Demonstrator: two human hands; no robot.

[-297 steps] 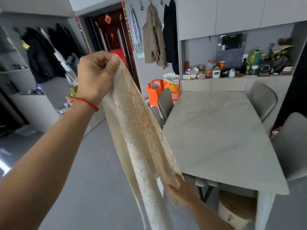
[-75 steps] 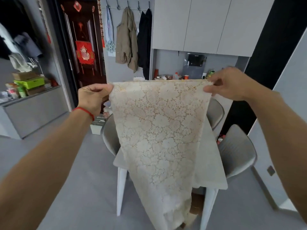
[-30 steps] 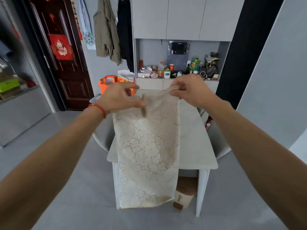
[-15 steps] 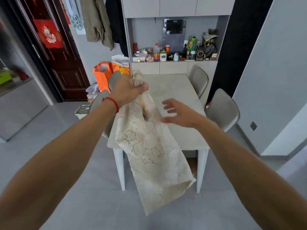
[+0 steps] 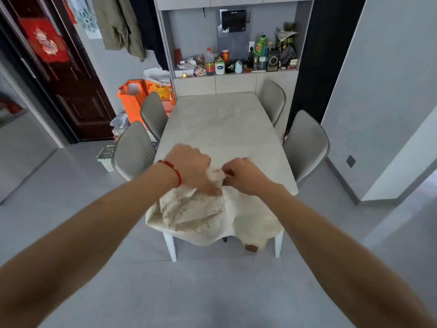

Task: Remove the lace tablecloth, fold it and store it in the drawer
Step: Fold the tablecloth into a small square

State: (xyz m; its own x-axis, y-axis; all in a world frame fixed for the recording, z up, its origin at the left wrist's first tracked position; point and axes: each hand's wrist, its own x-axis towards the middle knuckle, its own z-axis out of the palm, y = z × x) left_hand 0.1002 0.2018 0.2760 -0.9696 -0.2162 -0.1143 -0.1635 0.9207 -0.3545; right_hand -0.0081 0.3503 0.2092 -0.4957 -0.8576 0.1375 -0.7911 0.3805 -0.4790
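Since half-second-earlier frame: lace tablecloth (image 5: 196,214) dropped from hanging to bunched heap at tabletop (image 5: 222,129) near edge, spilling over. Left hand (image 5: 191,169) fingers clenched on top bunch; right hand (image 5: 243,176) fingers pinching adjacent fold. Your step: find corners, spread flat, then fold.
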